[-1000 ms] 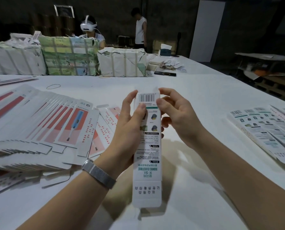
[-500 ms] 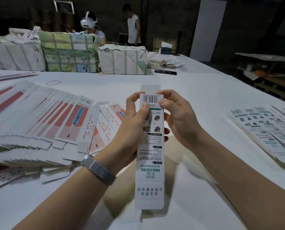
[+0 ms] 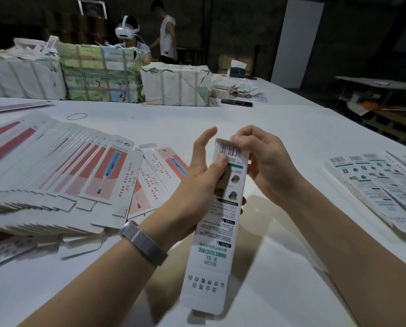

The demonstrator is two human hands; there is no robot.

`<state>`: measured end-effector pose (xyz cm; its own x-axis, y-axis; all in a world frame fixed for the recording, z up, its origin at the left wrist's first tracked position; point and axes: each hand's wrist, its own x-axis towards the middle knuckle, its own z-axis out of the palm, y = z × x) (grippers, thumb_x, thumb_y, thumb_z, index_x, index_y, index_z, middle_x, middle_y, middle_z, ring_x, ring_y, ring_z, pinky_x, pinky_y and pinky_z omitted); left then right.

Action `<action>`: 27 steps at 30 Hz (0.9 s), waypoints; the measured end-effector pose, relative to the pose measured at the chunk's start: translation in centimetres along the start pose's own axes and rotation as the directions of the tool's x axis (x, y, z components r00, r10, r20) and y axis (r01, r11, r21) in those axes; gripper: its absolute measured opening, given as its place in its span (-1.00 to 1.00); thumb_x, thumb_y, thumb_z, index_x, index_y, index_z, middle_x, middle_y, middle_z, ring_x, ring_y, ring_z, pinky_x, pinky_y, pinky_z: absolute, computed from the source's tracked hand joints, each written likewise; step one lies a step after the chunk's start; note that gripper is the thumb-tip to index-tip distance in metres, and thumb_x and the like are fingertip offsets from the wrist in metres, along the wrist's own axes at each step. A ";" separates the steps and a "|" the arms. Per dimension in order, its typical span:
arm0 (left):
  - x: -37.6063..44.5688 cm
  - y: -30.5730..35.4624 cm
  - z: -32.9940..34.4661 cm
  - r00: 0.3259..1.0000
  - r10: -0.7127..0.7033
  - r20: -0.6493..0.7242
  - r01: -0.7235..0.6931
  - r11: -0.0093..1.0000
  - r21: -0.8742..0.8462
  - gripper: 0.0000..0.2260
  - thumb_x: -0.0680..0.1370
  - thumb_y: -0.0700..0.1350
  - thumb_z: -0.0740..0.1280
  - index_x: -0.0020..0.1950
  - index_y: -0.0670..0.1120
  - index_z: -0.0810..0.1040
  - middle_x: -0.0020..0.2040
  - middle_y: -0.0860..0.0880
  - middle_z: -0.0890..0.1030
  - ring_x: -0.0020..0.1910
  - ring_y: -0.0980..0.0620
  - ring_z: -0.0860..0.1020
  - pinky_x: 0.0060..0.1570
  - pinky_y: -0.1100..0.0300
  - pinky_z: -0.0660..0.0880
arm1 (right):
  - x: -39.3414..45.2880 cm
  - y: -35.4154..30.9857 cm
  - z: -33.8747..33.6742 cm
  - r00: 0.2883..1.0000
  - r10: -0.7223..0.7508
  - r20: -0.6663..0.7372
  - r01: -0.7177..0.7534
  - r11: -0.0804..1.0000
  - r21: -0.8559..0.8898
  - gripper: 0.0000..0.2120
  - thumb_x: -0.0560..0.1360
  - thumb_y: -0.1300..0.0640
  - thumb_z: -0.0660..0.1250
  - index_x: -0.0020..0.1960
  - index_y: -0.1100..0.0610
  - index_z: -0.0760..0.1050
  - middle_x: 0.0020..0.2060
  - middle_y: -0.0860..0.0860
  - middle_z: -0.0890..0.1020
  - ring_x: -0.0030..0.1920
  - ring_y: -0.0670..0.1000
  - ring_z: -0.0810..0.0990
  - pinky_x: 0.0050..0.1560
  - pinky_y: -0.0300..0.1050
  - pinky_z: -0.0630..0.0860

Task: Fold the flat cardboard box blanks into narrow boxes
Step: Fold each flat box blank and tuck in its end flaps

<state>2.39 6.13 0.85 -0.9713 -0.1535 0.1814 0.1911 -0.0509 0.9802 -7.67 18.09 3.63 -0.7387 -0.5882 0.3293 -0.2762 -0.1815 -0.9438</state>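
Both hands on one box, held upright above table; left hand grasps mid-body, thumb on barcode; right hand pinches top flap, bending it; risk: flap creases or misses slot if pushed skewed; body may collapse flat.

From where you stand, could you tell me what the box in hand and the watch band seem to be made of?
The narrow box: thin printed cardboard, smooth and faintly glossy; its top flap bends on a crisp crease under the right hand. The watch band on the left wrist: probably woven metal mesh, silvery grey with a fine weave.
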 end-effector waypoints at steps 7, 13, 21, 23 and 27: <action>0.0 -0.2 0.0 0.999 0.038 0.037 -0.040 0.999 0.029 -0.62 0.69 0.08 0.14 0.38 0.53 0.18 -0.20 0.02 0.69 -0.22 -0.14 0.71 -0.27 0.05 0.64 | 0.0 -0.3 -0.2 0.998 -0.047 -0.051 0.045 0.999 -0.029 -0.89 0.39 0.21 0.32 -0.24 0.17 0.63 -0.35 0.06 0.65 -0.32 0.04 0.60 -0.32 -0.11 0.57; -0.2 0.0 -0.2 0.998 0.010 0.065 -0.010 1.000 -0.001 -0.62 0.68 0.06 0.16 0.38 0.50 0.22 -0.19 0.00 0.68 -0.19 -0.17 0.71 -0.29 0.06 0.63 | 0.0 -0.3 -0.3 0.996 -0.048 -0.080 0.045 0.998 -0.038 -0.74 0.54 0.35 0.25 -0.25 0.19 0.62 -0.38 0.07 0.64 -0.33 0.03 0.61 -0.34 -0.14 0.57; -0.4 0.3 -0.2 0.996 0.002 0.092 -0.006 0.999 0.044 -0.59 0.67 0.09 0.17 0.41 0.52 0.18 -0.04 -0.05 0.68 -0.15 -0.16 0.72 -0.26 0.03 0.64 | 0.1 -0.5 -1.2 0.995 -0.052 -0.085 0.042 0.993 -0.114 -0.76 0.57 0.33 0.22 -0.21 0.25 0.58 -0.35 0.04 0.66 -0.22 0.09 0.69 -0.24 -0.07 0.65; -0.5 0.2 -0.3 0.995 -0.005 0.095 0.001 0.999 0.046 -0.59 0.67 0.09 0.16 0.41 0.52 0.18 -0.03 -0.05 0.68 -0.15 -0.16 0.72 -0.25 0.03 0.64 | 0.1 -0.5 -1.4 0.995 -0.068 -0.074 0.055 0.983 -0.174 -0.80 0.56 0.32 0.24 -0.19 0.31 0.57 -0.35 0.04 0.67 -0.22 0.10 0.69 -0.25 -0.04 0.65; -0.3 0.1 -0.3 0.996 -0.015 0.090 0.011 0.999 0.046 -0.65 0.69 0.07 0.14 0.39 0.48 0.23 -0.14 0.00 0.70 -0.18 -0.16 0.72 -0.28 0.05 0.64 | 0.1 -0.7 -1.9 0.999 -0.044 -0.015 0.041 0.981 -0.191 -0.82 0.52 0.27 0.27 -0.16 0.29 0.63 -0.32 0.09 0.67 -0.23 0.08 0.68 -0.29 -0.09 0.61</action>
<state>2.79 5.87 0.83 -0.9829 -0.0630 0.1728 0.1736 -0.0067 0.9848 -8.70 19.66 4.35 -0.7347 -0.5677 0.3714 -0.4184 -0.0516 -0.9068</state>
